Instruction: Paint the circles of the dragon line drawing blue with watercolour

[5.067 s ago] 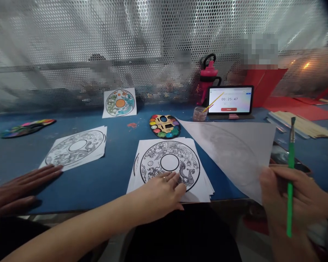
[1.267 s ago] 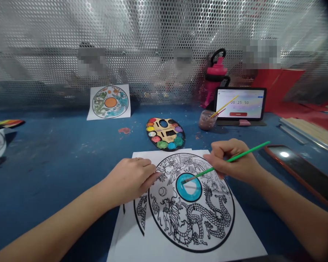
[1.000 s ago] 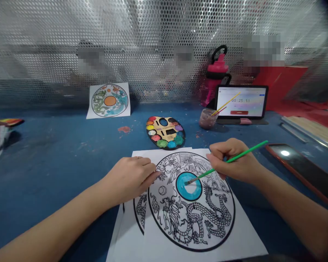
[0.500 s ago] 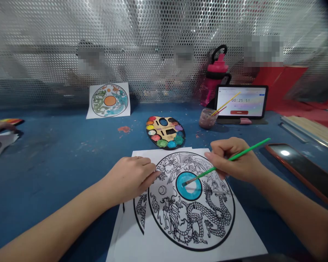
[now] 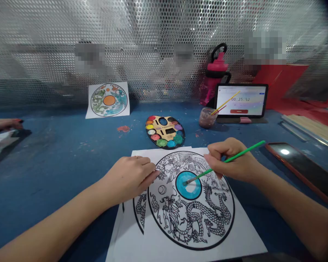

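Note:
My right hand (image 5: 231, 162) pinches a paintbrush (image 5: 247, 150) with a green handle. Its bristle tip touches the blue-painted centre circle (image 5: 182, 192) of a coloring sheet (image 5: 164, 251), where a white patch shows at the lower middle. Black outlines of a dragon and a bird ring that circle, unpainted. My left hand (image 5: 133, 176) lies open on the sheet's left side, fingers flat and close together. Just beyond the sheet sits a paint palette (image 5: 170, 125) with several colors, blue and green on its near side.
Behind stand a cup of murky water (image 5: 207, 119) holding brushes, a pink bottle (image 5: 216, 69) and a tablet (image 5: 242, 92) with a timer. A phone (image 5: 297, 163) lies right. A painted reference picture (image 5: 98, 113) leans far left. Another person's hand (image 5: 5, 124) is at the left edge.
The brush has shifted slightly, its tip still in the blue circle. My left hand stays in place. The other person's hand at the left edge has moved a little right.

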The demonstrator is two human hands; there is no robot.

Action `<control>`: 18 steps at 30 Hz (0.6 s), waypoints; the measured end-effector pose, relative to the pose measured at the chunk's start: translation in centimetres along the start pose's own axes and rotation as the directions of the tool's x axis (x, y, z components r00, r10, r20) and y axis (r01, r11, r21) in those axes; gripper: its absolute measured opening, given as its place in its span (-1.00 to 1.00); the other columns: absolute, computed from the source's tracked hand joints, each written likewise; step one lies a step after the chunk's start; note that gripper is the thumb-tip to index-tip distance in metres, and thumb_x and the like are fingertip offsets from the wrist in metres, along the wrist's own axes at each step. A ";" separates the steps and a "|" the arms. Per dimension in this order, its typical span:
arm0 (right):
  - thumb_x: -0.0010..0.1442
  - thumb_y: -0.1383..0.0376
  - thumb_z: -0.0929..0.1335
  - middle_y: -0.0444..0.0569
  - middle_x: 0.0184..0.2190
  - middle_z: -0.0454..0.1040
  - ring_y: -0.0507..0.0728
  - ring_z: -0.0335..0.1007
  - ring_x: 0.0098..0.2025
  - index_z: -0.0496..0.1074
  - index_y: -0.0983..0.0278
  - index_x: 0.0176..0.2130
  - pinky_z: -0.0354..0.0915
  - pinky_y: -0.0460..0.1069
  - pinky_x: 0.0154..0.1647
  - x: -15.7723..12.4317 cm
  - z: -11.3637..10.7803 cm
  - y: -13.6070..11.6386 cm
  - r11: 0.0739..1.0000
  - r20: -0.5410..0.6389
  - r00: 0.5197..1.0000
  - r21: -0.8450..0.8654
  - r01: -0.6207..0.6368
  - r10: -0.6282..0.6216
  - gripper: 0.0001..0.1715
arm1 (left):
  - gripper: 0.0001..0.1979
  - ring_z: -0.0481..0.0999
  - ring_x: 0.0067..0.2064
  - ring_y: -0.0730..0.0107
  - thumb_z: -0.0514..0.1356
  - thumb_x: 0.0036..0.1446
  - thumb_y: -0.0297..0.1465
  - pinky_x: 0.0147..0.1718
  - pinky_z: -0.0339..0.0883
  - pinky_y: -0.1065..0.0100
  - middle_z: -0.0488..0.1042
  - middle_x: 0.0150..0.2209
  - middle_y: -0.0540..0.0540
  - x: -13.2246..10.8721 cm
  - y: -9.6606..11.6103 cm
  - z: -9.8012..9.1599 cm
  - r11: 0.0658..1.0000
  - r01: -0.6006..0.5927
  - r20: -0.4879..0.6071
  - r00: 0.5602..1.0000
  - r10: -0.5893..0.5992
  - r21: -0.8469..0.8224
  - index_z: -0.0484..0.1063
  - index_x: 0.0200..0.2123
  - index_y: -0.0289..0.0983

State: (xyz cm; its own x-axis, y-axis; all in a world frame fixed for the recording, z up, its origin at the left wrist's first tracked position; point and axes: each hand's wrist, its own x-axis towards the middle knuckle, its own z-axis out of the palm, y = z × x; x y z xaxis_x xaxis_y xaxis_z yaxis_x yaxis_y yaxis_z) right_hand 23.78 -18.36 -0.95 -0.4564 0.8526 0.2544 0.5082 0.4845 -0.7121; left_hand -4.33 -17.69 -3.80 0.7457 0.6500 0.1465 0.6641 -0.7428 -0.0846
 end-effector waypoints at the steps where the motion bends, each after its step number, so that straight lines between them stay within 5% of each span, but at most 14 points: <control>1: 0.10 0.39 0.29 -0.22 -0.81 0.17 -0.08 0.11 -0.75 -0.01 0.24 -0.70 -0.02 -0.12 -0.73 0.0 -0.1 0.1 1.000 -0.018 1.000 -0.002 0.003 -0.003 -0.52 | -0.63 0.43 -0.43 0.38 -0.09 0.31 -0.27 -0.51 0.16 0.39 0.42 -0.48 -0.02 0.0 0.0 0.0 1.000 0.000 -0.002 1.000 0.000 0.001 0.44 -0.38 -0.26; 9: 0.10 0.39 0.30 -0.21 -0.81 0.19 -0.08 0.10 -0.75 0.00 0.24 -0.70 -0.04 -0.10 -0.73 0.0 -0.2 0.1 1.000 0.018 1.000 0.026 0.002 -0.002 -0.52 | -0.63 0.43 -0.43 0.37 -0.10 0.31 -0.26 -0.51 0.14 0.37 0.42 -0.48 -0.01 -0.1 0.1 0.0 1.000 -0.001 -0.001 1.000 0.001 0.007 0.43 -0.37 -0.24; 14: 0.09 0.42 0.29 -0.22 -0.83 0.15 -0.08 0.06 -0.77 -0.02 0.23 -0.70 -0.07 -0.10 -0.74 0.0 -0.7 0.2 1.000 -0.063 0.998 0.026 0.002 -0.001 -0.52 | -0.62 0.44 -0.44 0.36 -0.11 0.31 -0.26 -0.52 0.14 0.36 0.42 -0.48 0.00 0.1 0.0 0.0 1.000 0.004 0.007 1.000 -0.004 0.002 0.43 -0.37 -0.23; 18: 0.09 0.40 0.30 -0.21 -0.83 0.20 -0.08 0.10 -0.76 0.01 0.23 -0.69 -0.04 -0.10 -0.74 -0.1 -0.6 -0.1 0.998 0.017 1.000 0.060 -0.018 0.017 -0.54 | -0.62 0.45 -0.43 0.36 -0.10 0.31 -0.26 -0.50 0.15 0.35 0.43 -0.47 -0.01 0.0 0.0 0.1 1.000 0.003 0.005 1.000 -0.003 -0.003 0.44 -0.37 -0.24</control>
State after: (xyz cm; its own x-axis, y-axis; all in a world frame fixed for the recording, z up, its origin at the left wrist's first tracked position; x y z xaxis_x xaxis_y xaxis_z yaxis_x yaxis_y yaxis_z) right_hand 24.24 -18.39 -0.50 -0.4597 0.8574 0.2314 0.4714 0.4565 -0.7546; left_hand -4.31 -17.65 -3.85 0.7443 0.6527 0.1416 0.6658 -0.7417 -0.0809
